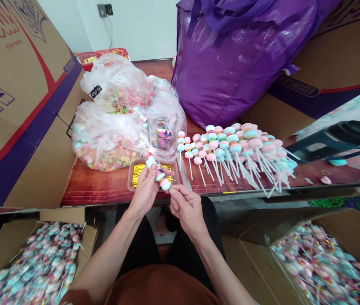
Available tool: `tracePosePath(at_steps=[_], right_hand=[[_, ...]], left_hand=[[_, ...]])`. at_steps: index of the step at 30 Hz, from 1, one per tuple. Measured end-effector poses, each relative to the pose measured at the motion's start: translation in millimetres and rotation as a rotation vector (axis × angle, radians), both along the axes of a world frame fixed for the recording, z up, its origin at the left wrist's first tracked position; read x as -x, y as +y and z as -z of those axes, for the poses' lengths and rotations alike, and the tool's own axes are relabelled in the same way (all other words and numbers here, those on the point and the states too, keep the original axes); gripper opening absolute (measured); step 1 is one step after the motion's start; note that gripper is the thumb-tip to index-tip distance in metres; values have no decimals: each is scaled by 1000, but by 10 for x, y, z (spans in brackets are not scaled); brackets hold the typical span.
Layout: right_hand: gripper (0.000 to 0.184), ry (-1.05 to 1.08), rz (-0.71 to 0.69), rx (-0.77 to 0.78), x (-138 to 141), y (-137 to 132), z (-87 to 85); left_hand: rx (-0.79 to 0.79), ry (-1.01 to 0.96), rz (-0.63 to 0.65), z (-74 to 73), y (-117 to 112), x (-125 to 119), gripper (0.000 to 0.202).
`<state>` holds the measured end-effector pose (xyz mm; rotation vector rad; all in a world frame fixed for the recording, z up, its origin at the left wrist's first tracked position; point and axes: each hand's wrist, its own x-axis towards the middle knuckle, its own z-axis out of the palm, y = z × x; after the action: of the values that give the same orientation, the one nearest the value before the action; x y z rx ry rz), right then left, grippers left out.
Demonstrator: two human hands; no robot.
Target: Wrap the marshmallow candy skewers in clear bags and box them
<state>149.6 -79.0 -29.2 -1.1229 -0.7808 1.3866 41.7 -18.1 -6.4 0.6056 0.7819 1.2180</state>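
My left hand (145, 186) is closed around a candy skewer (157, 171) of pink, white and blue sweets inside a clear wrapper, held over the table's front edge. My right hand (186, 207) pinches the lower end of that skewer's stick or wrapper just below the sweets. Under the hands lies a clear plastic tray (132, 180) with gold twist ties. To the right, a heap of unwrapped candy skewers (237, 148) with white sticks fans across the wooden table (97, 186).
Clear bags of loose sweets (113, 127) sit behind the tray. A purple bag (231, 63) stands at the back. Cardboard boxes (15, 84) flank the table. Two open boxes of wrapped skewers sit on the floor, one left (37, 262), one right (322, 262). A black tool (335, 142) lies right.
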Motion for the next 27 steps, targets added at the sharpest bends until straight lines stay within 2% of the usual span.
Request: tracePosePath(at_steps=[4,7,11,16,18,20,23,27], right_hand=[[17,-630,83,-386,-24,-35,54],[21,-820,82,-486,14,-86,78],[23,-743,41,-402,78,-118,39],[22,-218,-34,-109,71,-34,-7],[23,-7,-23,-32,62,9,-2],[25,117,-18,13,49,30,1],[26,41,-37,1,10,8,-12],[25,-408,28,-113,-42,-68,-21]], left_hand=[[50,-32,15,2,26,28,31],[100,-70,-10,-5,46,18,30],[115,-96,-38,-1,27,-21,30],[71,-109,44,-26,-9,-13,29],[69,-107,100,-53,-9,5,29],[76,-108,150,-71,0,22,29],[122,-134,133,-56,25,41,25],[218,-205,0,-6,53,30,22]])
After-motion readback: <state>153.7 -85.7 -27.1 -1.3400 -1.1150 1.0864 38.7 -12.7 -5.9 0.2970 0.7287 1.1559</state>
